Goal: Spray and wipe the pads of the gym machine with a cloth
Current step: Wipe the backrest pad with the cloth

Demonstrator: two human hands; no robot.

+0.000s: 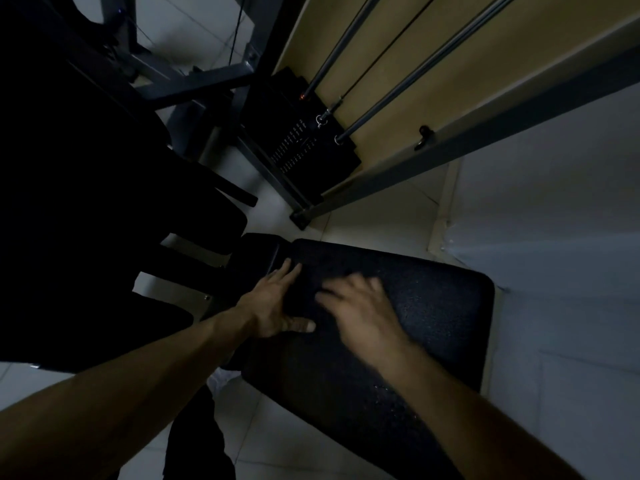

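Observation:
A black padded seat (pixel 433 323) of the gym machine fills the middle and lower right, with small wet specks on its near part. My left hand (pixel 273 306) lies flat on the pad's far left end, fingers straight and thumb spread out. A darker patch (pixel 299 301) sits between its thumb and fingers; whether it is a cloth is too dark to tell. My right hand (pixel 360 306) is blurred, just right of the left hand and over the pad, with fingers spread and nothing visible in it. No spray bottle is in view.
The weight stack (pixel 308 143) with guide rods (pixel 415 71) stands behind the pad against a beige wall. Dark frame bars (pixel 194 81) and other black pads (pixel 104 202) crowd the left. Pale tiled floor (pixel 294 427) lies below, and a light wall (pixel 554 237) closes the right.

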